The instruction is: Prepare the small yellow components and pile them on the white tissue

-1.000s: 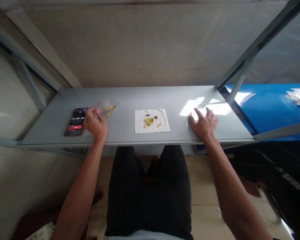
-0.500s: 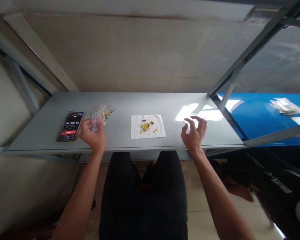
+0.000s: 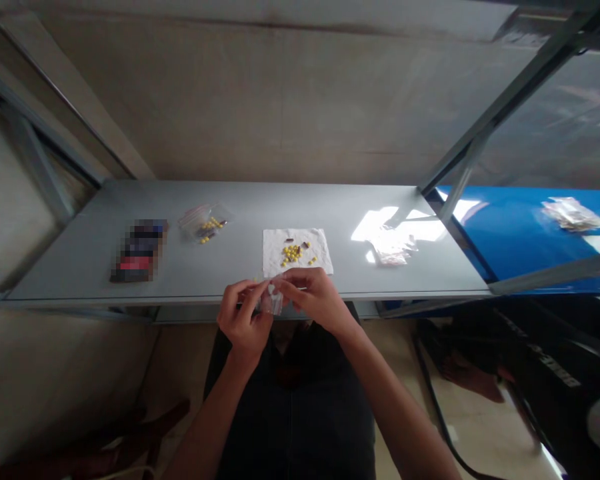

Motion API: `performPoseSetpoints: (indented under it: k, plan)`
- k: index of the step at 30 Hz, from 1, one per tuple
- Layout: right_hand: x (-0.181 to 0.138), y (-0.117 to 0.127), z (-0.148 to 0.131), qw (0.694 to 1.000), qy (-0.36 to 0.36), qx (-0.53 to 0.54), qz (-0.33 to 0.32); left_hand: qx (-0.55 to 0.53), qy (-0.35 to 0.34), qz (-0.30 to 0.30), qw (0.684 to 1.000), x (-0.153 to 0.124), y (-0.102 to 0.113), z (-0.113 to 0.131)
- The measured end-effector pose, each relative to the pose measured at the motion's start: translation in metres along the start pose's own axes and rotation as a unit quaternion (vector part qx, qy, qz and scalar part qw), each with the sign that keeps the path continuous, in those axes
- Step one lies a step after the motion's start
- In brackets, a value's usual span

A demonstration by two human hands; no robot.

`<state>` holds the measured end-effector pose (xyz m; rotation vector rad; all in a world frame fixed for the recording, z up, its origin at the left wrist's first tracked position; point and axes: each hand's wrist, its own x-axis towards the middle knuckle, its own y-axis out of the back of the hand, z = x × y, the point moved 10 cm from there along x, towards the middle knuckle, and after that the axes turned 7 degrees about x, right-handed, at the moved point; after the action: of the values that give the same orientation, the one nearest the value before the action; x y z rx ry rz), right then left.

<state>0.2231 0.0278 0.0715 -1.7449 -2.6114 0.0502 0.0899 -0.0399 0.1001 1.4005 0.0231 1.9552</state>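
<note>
My left hand (image 3: 244, 321) and my right hand (image 3: 316, 297) meet at the table's front edge, fingers closed on a small clear plastic bag (image 3: 275, 305) between them. The fingertips partly hide the bag's upper end. Just behind them lies a white paper napkin (image 3: 273, 250) with a cluster of yellow pills (image 3: 291, 253) and a few dark brown capsules (image 3: 289, 240). Left of the napkin, a clear zip bag (image 3: 196, 217) holds yellow pills and dark capsules. A stack of clear bags (image 3: 394, 245) lies to the right, in bright glare.
A phone (image 3: 140, 250), blurred out, lies on the left of the grey table (image 3: 250, 207). Metal posts (image 3: 463, 170) rise at both table ends. On the blue table (image 3: 510, 220) at right sits another bag pile (image 3: 575, 213). A person in dark clothes (image 3: 540, 353) is at lower right.
My left hand has come right from beside the pill bag, and my right hand has come left from the bag stack. Both now grip the small clear bag in front of the napkin.
</note>
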Motion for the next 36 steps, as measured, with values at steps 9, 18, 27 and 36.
performPoseSetpoints:
  k: [9,18,27,36]
  plan:
    - [0.010,0.019,0.022,0.998,0.005,0.024,0.050,-0.056,-0.015,-0.139,0.989,-0.002,-0.014,0.015]
    - [0.006,0.015,0.000,0.986,0.081,-0.128,0.064,-0.107,0.069,-0.219,0.967,0.004,-0.027,-0.001]
    - [0.007,0.008,-0.007,0.980,0.078,-0.177,-0.041,-0.182,0.162,-0.364,0.899,0.001,-0.044,-0.016]
    - [0.003,0.003,-0.011,0.972,0.052,-0.208,-0.099,-0.136,0.156,-0.320,0.925,0.009,-0.034,-0.022]
